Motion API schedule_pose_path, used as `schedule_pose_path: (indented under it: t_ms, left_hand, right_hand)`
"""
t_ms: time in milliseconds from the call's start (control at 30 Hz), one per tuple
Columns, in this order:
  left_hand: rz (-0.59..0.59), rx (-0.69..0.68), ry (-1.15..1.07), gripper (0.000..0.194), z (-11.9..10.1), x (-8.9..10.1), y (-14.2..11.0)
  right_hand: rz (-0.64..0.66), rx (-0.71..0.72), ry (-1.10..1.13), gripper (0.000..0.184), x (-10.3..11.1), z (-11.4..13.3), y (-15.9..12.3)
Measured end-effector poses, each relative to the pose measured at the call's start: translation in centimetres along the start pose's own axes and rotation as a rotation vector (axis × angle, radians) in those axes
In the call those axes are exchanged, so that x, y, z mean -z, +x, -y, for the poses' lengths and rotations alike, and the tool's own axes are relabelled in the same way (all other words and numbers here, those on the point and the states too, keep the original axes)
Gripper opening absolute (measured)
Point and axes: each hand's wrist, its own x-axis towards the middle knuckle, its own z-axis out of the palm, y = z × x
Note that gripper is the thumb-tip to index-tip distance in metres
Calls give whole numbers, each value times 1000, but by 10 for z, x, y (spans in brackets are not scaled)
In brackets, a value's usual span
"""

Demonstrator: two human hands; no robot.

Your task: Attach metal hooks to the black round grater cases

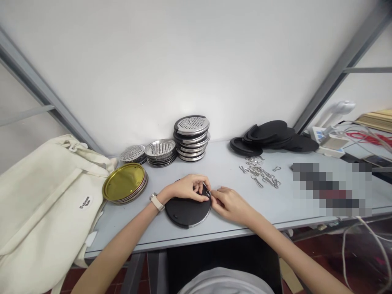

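A black round disc [186, 210] with a silver metal edge along part of its rim lies flat near the table's front edge. My left hand [191, 188] rests over it, fingers curled and thumb at the right rim. There a small metal snap hook [208, 193] shows between the fingertips of both hands. My right hand [228, 204] pinches at the hook from the right side, its fingertips pressed together. Exactly how the hook meets the rim is hidden by the fingers. Several loose snap hooks [260, 173] lie scattered beyond my right hand.
Behind stand stacks of perforated metal grater discs [161, 149], the tallest being a black-backed stack [192, 139]. Gold round lids [124, 183] are piled at left beside a cream bag [45, 204]. Black covers [269, 136] lie at the back right, near cables and a power strip [329, 145].
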Motion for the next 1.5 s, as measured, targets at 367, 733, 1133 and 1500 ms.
schedule_pose_path:
  t_ms: [367,733,1133,1500]
  left_hand:
    - [-14,-29,-98,23,3,-1,0]
    - [-21,-35,-116,21,4,-1,-1]
    - [-26,-21,-75,25,5,-1,0]
    - [-21,-44,-108,23,5,-1,0]
  right_hand:
    - [16,0,20,25,1,0,0]
    - [-17,-21,46,12,0,0,-1]
    - [-38,-43,66,9,-2,0,0]
    - [-42,-33,38,11,-2,1,0]
